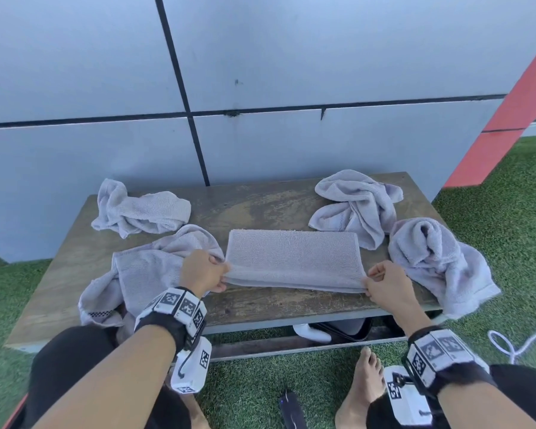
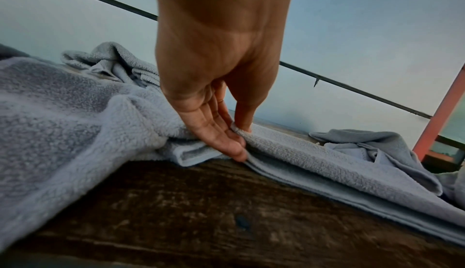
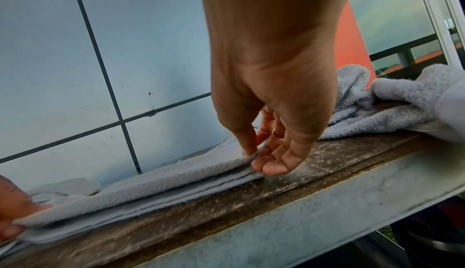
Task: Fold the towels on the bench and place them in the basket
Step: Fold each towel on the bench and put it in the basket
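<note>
The folded towel [image 1: 294, 258] lies flat in the middle of the counter [image 1: 254, 202], its near corners pinched by the left hand [image 1: 203, 270] and the right hand [image 1: 387, 281]. It looks light, soft and limp, so its layers may slide apart; holding both near corners, layers together, seems the safest grip.

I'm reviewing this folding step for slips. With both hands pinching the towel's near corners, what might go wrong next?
1. The left hand and right hand pinch the folded towel only at its corners; the layers could slide apart when lifted.
2. The crumpled towel touches the left grip and may drag along.
3. The right towel overhangs the bench edge and could fall if nudged.
</note>
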